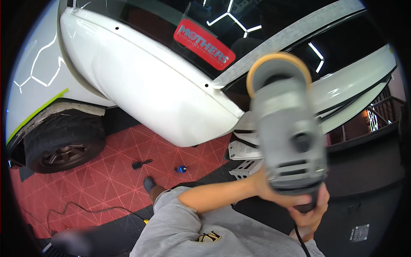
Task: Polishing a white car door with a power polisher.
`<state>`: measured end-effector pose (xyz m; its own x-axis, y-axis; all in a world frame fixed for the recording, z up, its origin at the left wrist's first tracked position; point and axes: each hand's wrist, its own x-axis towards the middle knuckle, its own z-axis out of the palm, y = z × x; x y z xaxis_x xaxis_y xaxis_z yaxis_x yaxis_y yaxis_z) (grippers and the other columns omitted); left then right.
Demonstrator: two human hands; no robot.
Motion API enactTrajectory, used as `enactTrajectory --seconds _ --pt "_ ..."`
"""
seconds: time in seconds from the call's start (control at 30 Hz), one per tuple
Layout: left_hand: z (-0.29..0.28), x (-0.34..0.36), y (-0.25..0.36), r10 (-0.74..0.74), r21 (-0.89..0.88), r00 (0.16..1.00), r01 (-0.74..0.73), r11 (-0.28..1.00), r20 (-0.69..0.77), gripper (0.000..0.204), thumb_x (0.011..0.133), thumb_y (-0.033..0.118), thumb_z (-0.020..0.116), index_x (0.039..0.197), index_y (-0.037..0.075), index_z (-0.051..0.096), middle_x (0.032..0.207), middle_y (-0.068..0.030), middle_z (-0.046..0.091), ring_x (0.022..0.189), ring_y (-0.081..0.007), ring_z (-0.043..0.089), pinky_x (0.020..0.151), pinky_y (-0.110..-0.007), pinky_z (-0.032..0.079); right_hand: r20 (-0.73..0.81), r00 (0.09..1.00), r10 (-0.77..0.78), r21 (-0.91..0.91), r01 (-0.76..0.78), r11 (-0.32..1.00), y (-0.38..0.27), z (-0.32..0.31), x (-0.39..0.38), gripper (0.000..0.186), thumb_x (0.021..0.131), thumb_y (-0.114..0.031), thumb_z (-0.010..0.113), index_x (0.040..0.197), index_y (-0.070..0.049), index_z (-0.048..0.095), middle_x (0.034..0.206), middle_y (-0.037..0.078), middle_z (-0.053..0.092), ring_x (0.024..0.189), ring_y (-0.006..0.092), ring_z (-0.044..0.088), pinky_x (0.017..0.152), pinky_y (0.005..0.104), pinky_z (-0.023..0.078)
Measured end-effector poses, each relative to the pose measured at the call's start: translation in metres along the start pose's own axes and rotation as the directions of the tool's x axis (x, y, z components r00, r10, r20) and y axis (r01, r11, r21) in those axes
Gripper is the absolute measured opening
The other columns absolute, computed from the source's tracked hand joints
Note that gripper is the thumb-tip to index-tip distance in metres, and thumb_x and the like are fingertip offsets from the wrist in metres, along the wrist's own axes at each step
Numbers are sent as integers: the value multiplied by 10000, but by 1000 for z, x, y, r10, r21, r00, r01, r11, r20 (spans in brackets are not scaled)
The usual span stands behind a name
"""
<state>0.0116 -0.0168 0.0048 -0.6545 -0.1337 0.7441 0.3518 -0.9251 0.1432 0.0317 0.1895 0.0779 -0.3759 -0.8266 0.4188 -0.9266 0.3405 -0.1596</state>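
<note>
A grey corded polisher point(291, 137) is held up in front of me, slightly blurred. Its round pad point(306, 68) with an orange-yellow edge points away, near the white car's window frame; whether it touches is hard to judge. My left hand point(282, 193) grips the machine's rear body from the left and beneath, its fingers partly hidden by the housing. Around the rear end my right hand point(311, 214) is closed, just beside the left one. From there the black power cord point(302, 242) hangs down past my shirt.
The white car body panel point(158, 81) spans the upper left, above a tire point(64, 141). Green tape point(38, 113) edges the wheel arch. On red floor tiles point(120, 184) lie a small black object point(141, 164), a blue-capped bottle point(181, 169) and a cable point(94, 209). A metal step point(246, 168) stands nearby.
</note>
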Motion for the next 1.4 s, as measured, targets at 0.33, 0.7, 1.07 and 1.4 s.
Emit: enactTrajectory --seconds 0.33,0.7,1.07,1.4 --pt "61 35 11 73 -117 937 -119 986 -341 885 663 158 836 1371 -28 339 1183 -105 544 1130 -180 520 1010 -328 388 -382 910 157 -259 -269 928 3 -21 -10 1117 647 -212 798 1497 31 115 1510 269 248 1390 354 293 1118 433 251" --pt "33 -14 -27 155 -53 866 -205 977 -475 739 675 128 836 1258 -12 403 1091 -91 594 985 -138 599 863 -287 496 53 998 -30 -110 36 993 3 -8 7 1049 611 -122 831 1487 -90 255 1341 241 446 1180 342 507 990 444 396" --pt "19 -28 -40 168 -20 895 -194 981 -412 780 714 612 712 1120 -21 502 991 -103 557 897 -165 581 748 -273 478 140 990 -17 -58 26 998 -9 5 20 1000 599 -55 817 1456 -216 327 1254 269 497 1048 378 579 856 434 472" --pt "34 8 -27 201 -72 945 -227 971 -259 835 689 110 819 1344 -41 324 1165 -113 543 1064 -157 547 920 -302 450 -150 987 64 -387 -118 915 -11 -12 -23 1023 600 -90 779 1469 -3 246 1293 228 521 1135 296 561 989 395 420"
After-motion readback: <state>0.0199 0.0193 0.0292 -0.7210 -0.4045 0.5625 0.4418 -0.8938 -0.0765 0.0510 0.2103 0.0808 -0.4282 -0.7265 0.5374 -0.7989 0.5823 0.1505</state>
